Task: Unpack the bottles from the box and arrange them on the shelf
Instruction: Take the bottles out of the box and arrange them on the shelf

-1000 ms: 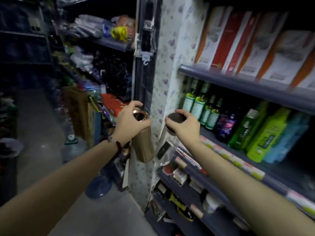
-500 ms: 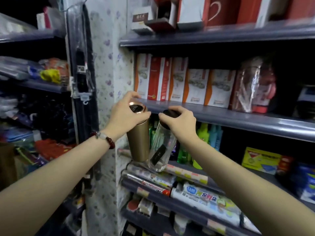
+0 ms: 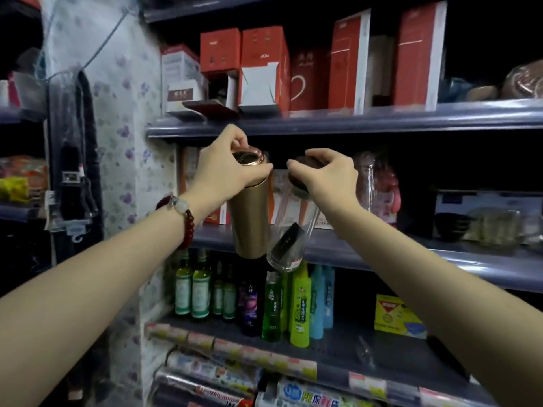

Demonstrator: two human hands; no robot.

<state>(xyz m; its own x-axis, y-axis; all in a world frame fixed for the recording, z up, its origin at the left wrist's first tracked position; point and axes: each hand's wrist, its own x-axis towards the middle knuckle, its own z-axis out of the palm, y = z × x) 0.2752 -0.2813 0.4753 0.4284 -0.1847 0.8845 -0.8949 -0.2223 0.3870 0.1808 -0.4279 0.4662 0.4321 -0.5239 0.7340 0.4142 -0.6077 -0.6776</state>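
Observation:
My left hand (image 3: 226,168) grips the top of a gold metal bottle (image 3: 249,218), which hangs upright in the air. My right hand (image 3: 326,174) grips the dark lid of a clear glass bottle (image 3: 291,242) that tilts with its base toward the gold one. Both bottles hang in front of the middle shelf (image 3: 382,254), just below the edge of the upper shelf (image 3: 352,120). A dark label or insert shows inside the glass bottle. No unpacking box is in view.
Red and white boxes (image 3: 264,69) crowd the upper shelf, some with open flaps. Boxes and wrapped goods stand on the middle shelf behind the bottles. Green, purple and blue bottles (image 3: 252,295) fill the lower shelf. A floral wall panel (image 3: 123,142) stands at the left.
Both hands have risen with their bottles from the lower shelf level to just under the upper shelf. My view has tilted up and turned right, showing the red boxes.

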